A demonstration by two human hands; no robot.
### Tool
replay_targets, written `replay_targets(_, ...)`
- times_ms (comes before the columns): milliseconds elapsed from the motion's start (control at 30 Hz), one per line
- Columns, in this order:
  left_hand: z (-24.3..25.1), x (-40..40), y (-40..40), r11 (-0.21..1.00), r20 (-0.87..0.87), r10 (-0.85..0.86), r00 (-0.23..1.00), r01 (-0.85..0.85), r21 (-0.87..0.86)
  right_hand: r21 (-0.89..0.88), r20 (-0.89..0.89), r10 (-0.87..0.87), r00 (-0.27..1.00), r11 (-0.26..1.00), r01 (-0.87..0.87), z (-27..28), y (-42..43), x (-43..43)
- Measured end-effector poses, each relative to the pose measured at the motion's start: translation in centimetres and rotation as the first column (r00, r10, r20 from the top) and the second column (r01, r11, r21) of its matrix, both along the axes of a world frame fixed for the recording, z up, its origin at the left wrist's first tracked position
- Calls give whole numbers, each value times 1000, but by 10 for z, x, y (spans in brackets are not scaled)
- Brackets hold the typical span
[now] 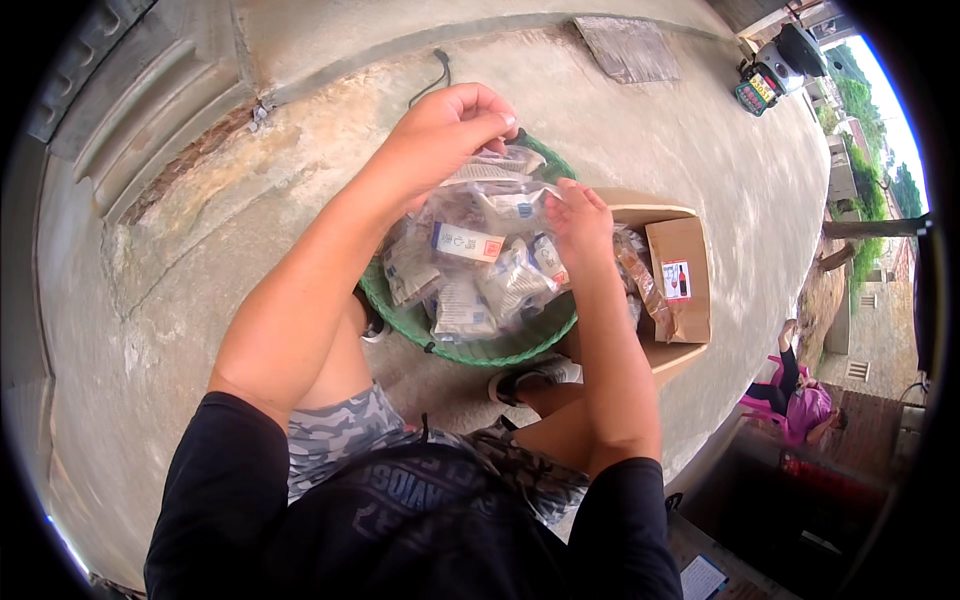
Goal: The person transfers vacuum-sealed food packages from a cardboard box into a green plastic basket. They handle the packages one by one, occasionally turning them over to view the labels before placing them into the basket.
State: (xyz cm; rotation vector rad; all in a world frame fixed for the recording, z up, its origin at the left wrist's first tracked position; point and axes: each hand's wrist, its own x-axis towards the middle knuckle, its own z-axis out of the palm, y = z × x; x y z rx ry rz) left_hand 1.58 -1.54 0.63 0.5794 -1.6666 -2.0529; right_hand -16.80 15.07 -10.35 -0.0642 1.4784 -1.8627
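Observation:
Both of my hands are over a round green basket [472, 356] with a braided rim. Inside it lie several small plastic packets [461, 307] that bear writing. My left hand [457, 124] is above the basket's far side, its fingers curled and thumb against the fingers; whether it grips anything is hard to tell. My right hand [581, 221] pinches the edge of a clear plastic bag [465, 199] between thumb and fingers. The bag is spread over the packets, with a printed packet [465, 244] showing in or under it.
An open cardboard box [686, 277] holding wrapped goods stands right of the basket. A flat board [628, 49] lies on the concrete floor [742, 247] farther off. A motor scooter [780, 67] is parked at the upper right. Another person [810, 405] sits on a pink chair at the right.

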Motion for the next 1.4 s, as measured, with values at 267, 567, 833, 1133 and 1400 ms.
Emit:
replay_targets(267, 1, -2, 6, 1000, 15, -22, 1000, 22, -4, 566, -160, 617, 770, 697, -441, 2, 61, -26)
replay_targets(567, -2, -1, 3, 1000, 13, -8, 1000, 8, -4, 943, -325, 871, 369, 269, 196, -67, 85, -7)
replay_targets(833, 0, -6, 6, 999, -7, -32, 999, 32, -8, 817, -483, 611, 627, 572, 72, -133, 81, 28)
replay_targets(1133, -1, -5, 7, 1000, 9, -25, 1000, 25, 11, 642, -468, 686, 557, 697, -319, 0, 28, 83)
replay_targets(1400, -2, 3, 0, 1000, -19, -5, 1000, 5, 21, 281, 57, 810, 583, 547, -788, 35, -2, 72)
